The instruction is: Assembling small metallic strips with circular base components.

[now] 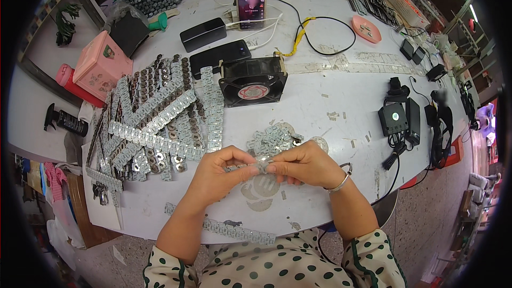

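My left hand point(213, 173) and right hand point(304, 164) meet over the white counter point(341, 106), fingers of both clamped on one short metal strip point(255, 167), its long axis running left to right between them. Beyond it lies a small heap of loose pieces point(272, 140), too many to count; one black fan point(253, 81) stands behind.

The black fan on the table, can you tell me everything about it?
The fan is a square black box, plastic by the look of it, with dark blades around a round hub that bears a red and white label. It stands on edge, tilted back a little, its face toward the person, on the white table. A black phone lies right behind it, a pile of silvery strips sits to its left, and a yellow wire ends near its top right corner. Neither hand touches it.
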Action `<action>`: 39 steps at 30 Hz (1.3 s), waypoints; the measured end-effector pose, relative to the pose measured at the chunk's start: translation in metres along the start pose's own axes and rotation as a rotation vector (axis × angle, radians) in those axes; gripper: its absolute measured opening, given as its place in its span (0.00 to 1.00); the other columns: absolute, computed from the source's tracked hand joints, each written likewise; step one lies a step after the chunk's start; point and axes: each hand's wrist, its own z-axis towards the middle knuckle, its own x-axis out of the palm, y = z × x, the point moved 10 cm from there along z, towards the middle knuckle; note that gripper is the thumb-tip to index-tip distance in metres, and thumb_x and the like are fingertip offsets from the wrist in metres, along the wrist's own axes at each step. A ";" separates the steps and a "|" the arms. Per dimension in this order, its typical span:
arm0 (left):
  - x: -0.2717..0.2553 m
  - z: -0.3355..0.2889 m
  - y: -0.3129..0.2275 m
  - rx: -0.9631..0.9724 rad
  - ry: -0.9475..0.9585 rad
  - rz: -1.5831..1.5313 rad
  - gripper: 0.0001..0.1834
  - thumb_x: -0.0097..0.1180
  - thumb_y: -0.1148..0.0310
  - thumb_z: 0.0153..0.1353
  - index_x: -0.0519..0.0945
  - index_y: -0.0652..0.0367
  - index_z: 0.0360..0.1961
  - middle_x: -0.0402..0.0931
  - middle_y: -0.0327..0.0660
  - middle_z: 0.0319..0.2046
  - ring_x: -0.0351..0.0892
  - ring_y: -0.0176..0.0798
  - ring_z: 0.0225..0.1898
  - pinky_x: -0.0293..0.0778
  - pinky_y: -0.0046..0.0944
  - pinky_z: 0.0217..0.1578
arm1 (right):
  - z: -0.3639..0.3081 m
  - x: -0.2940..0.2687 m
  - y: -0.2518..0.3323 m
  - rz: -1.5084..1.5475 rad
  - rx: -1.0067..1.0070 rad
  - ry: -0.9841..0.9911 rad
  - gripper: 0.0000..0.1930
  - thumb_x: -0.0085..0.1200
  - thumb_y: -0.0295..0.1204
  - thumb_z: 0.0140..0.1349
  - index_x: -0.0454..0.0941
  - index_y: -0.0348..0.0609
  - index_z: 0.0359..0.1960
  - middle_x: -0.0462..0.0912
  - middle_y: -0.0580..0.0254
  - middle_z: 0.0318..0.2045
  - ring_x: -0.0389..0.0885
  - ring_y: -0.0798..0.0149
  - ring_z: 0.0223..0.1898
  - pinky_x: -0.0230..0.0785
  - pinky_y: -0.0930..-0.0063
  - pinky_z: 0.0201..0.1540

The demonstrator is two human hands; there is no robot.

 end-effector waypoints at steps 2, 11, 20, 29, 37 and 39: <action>0.001 -0.001 0.002 -0.035 0.010 -0.057 0.08 0.66 0.77 0.56 0.80 0.65 0.37 0.81 0.40 0.33 0.78 0.28 0.32 0.76 0.29 0.33 | 0.002 0.005 0.000 0.038 -0.047 0.009 0.10 0.56 0.35 0.67 0.83 0.42 0.34 0.82 0.72 0.21 0.75 0.81 0.21 0.69 0.84 0.23; 0.005 -0.009 -0.011 0.089 0.054 -0.347 0.08 0.65 0.78 0.56 0.81 0.65 0.37 0.82 0.41 0.34 0.81 0.31 0.34 0.78 0.31 0.36 | -0.001 0.021 0.014 0.388 -0.195 0.095 0.10 0.48 0.34 0.72 0.75 0.42 0.34 0.80 0.69 0.24 0.75 0.79 0.22 0.68 0.84 0.23; 0.004 -0.022 -0.060 0.627 -0.250 0.402 0.10 0.63 0.82 0.53 0.83 0.62 0.38 0.81 0.43 0.37 0.81 0.35 0.37 0.77 0.31 0.37 | 0.001 0.000 0.015 0.021 -0.301 -0.270 0.10 0.50 0.33 0.70 0.72 0.42 0.32 0.75 0.72 0.19 0.69 0.80 0.19 0.61 0.83 0.22; -0.003 -0.024 -0.062 0.666 -0.329 0.359 0.11 0.63 0.82 0.53 0.84 0.62 0.38 0.81 0.44 0.37 0.82 0.36 0.38 0.77 0.31 0.37 | 0.006 0.007 -0.001 0.367 -0.104 -0.184 0.10 0.48 0.34 0.71 0.72 0.43 0.32 0.76 0.71 0.18 0.71 0.80 0.16 0.62 0.84 0.18; 0.003 -0.021 -0.058 0.596 -0.232 0.365 0.10 0.63 0.81 0.54 0.85 0.61 0.38 0.82 0.43 0.37 0.82 0.36 0.38 0.77 0.31 0.38 | 0.004 0.009 0.000 0.419 -0.134 -0.213 0.10 0.49 0.33 0.70 0.72 0.40 0.32 0.77 0.69 0.19 0.74 0.78 0.16 0.66 0.83 0.18; 0.003 -0.020 -0.053 0.549 -0.232 0.368 0.09 0.63 0.80 0.55 0.85 0.61 0.38 0.83 0.43 0.37 0.82 0.36 0.37 0.77 0.31 0.38 | 0.003 0.007 -0.002 0.425 -0.108 -0.226 0.09 0.51 0.32 0.69 0.73 0.40 0.32 0.78 0.68 0.19 0.75 0.77 0.16 0.66 0.83 0.18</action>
